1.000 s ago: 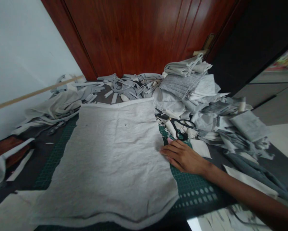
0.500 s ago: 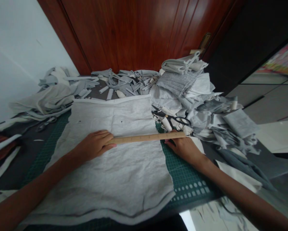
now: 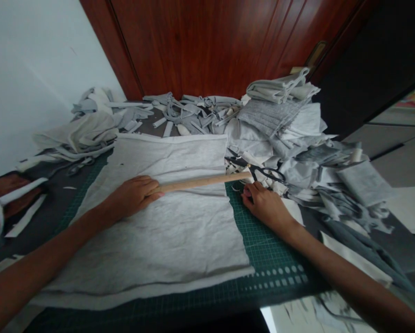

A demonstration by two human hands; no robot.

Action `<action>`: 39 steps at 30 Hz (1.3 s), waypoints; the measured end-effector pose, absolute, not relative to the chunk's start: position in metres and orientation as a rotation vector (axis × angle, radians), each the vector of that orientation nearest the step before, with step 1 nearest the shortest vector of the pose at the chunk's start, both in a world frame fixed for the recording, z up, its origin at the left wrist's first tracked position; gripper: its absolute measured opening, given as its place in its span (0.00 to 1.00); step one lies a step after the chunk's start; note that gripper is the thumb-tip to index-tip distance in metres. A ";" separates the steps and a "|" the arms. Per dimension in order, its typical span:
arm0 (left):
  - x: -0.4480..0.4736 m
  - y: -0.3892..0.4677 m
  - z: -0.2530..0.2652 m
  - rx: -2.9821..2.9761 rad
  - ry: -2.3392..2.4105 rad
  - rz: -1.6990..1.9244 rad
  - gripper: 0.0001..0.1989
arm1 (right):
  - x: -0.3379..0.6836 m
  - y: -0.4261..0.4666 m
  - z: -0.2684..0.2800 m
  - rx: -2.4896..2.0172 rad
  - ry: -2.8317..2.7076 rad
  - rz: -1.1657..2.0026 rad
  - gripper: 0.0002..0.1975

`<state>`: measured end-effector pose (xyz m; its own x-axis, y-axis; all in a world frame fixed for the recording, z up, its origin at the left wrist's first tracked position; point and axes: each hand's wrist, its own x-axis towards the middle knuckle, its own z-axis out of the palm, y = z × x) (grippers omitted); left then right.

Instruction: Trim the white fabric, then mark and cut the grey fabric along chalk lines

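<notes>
A wide piece of light grey fabric [image 3: 179, 231] lies spread over a green cutting mat [image 3: 266, 254]. Across it runs a wooden ruler [image 3: 200, 182], its right end reaching past the fabric's edge. My left hand [image 3: 138, 195] is closed on the ruler's left end and rests on the cloth. Just below the ruler's right end, apart from it, my right hand [image 3: 263, 203] is over the mat with its fingers curled together; whatever they may hold is hidden. Black-handled scissors [image 3: 257, 169] lie beyond my right hand among small scraps.
Stacked and crumpled grey fabric pieces [image 3: 294, 120] rise at the right. Cut strips [image 3: 193, 113] line the back edge by a reddish wooden door [image 3: 200, 46]. At the left, a heap of cloth [image 3: 85, 129] lies against the white wall [image 3: 30, 60].
The ruler's right end has swung away from me, tilting the ruler more. My right hand has come off it. The fabric's near edge lies flatter, and the view has shifted slightly.
</notes>
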<state>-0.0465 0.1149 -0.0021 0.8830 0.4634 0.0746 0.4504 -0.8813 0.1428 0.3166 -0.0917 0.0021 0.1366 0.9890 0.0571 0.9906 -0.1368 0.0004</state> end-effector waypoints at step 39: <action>-0.056 0.067 -0.011 2.787 0.500 0.290 0.22 | 0.306 -0.174 0.055 -1.211 -2.229 0.464 0.11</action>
<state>-0.0565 0.0668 -0.0106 0.9192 0.3664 0.1440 0.3073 -0.8964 0.3196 0.3063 -0.1742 0.0551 -0.4389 0.8451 0.3052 0.6529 0.5333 -0.5379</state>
